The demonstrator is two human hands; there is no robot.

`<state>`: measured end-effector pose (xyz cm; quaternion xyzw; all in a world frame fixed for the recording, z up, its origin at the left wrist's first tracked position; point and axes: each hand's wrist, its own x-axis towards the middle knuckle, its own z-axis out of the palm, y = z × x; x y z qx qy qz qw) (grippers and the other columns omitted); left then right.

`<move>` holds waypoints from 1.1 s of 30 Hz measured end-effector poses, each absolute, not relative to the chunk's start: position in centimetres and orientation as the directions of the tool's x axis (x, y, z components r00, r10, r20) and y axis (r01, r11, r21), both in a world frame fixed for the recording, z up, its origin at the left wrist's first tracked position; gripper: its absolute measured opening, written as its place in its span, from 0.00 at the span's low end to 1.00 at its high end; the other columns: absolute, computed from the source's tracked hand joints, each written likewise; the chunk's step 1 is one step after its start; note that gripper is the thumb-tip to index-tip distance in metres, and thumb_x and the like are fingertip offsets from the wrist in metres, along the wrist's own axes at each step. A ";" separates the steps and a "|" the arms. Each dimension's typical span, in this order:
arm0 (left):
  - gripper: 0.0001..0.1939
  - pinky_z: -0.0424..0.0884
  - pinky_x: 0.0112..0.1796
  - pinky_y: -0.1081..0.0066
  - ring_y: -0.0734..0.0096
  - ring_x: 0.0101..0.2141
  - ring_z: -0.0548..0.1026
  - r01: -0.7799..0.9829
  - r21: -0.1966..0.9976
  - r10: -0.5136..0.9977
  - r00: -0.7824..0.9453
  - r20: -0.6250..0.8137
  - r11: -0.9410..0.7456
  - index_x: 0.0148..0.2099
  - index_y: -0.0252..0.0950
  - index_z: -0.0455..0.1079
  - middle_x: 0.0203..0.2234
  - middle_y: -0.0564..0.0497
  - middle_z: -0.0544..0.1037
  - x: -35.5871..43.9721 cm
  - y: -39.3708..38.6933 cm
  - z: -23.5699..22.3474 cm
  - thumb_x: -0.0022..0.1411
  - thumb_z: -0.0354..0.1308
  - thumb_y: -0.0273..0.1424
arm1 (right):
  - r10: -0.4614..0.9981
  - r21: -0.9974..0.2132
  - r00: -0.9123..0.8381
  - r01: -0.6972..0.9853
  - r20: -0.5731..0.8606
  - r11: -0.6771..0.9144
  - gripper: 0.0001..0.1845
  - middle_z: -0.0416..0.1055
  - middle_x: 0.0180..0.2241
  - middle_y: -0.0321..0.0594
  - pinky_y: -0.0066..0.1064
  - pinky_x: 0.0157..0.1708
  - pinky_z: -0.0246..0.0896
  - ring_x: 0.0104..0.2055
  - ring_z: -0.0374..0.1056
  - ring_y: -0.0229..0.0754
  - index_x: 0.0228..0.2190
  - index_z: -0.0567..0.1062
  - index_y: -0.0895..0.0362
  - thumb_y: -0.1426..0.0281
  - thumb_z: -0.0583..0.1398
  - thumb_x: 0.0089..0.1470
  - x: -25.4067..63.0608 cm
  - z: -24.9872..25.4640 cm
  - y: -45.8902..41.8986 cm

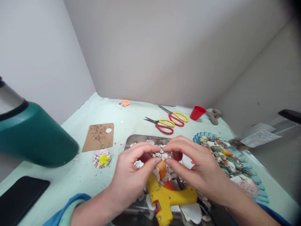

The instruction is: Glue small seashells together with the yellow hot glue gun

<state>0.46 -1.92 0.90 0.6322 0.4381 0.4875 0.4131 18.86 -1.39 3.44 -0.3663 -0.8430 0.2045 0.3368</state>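
My left hand point(130, 168) and my right hand point(199, 164) meet above a metal tray point(131, 137) full of shells, thumbs and forefingers bent inward. Between the fingertips shows a small pale shell point(165, 155), seemingly pinched from both sides. A speckled shell point(158, 155) sits beside it by my left fingers; whether it is held or lies behind them, I cannot tell. Below my hands a yellow glue gun point(170, 197) rests across the tray, over white and orange shells. My palms hide part of the tray.
On the left are a green bottle point(39, 135), a black phone point(22, 201), a brown card point(100, 136) and a flower-topped disc point(103, 159). Two pairs of scissors point(162, 124) and a red cup point(197, 113) stand behind. A blue shell-shaped dish point(261, 191) holds shells at right.
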 end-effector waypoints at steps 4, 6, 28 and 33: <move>0.06 0.69 0.27 0.78 0.77 0.28 0.72 0.206 0.910 0.930 0.154 0.334 -0.360 0.38 0.39 0.74 0.33 0.53 0.76 0.3 -2.2 1.1 0.57 0.59 0.26 | 0.734 -0.564 -0.502 0.475 0.457 0.676 0.10 0.68 0.34 0.38 0.30 0.32 0.61 0.31 0.64 0.35 0.40 0.70 0.57 0.78 0.57 0.54 18.7 3.4 -1.3; 0.06 0.69 0.29 0.78 0.77 0.28 0.72 0.228 0.885 0.913 0.158 0.377 -0.405 0.38 0.39 0.74 0.34 0.53 0.76 0.3 -2.3 1.1 0.58 0.59 0.25 | 0.723 -0.548 -0.505 0.475 0.471 0.689 0.10 0.68 0.34 0.39 0.30 0.32 0.61 0.31 0.64 0.36 0.39 0.70 0.58 0.78 0.57 0.54 18.8 3.4 -1.3; 0.08 0.68 0.30 0.82 0.81 0.27 0.72 0.239 0.777 0.813 0.158 0.561 -0.583 0.38 0.34 0.73 0.31 0.53 0.77 0.5 -2.1 1.1 0.55 0.60 0.20 | 0.646 -0.405 -0.444 0.524 0.621 0.749 0.09 0.69 0.31 0.40 0.33 0.32 0.62 0.32 0.65 0.39 0.36 0.72 0.60 0.77 0.60 0.50 18.5 2.5 -1.5; 0.08 0.69 0.30 0.81 0.81 0.27 0.72 0.230 0.828 0.859 0.156 0.487 -0.511 0.38 0.35 0.74 0.32 0.53 0.77 0.5 -2.1 1.0 0.56 0.60 0.21 | 0.670 -0.421 -0.449 0.537 0.590 0.731 0.09 0.69 0.32 0.41 0.33 0.33 0.62 0.32 0.65 0.39 0.37 0.72 0.60 0.77 0.59 0.51 18.6 2.6 -1.5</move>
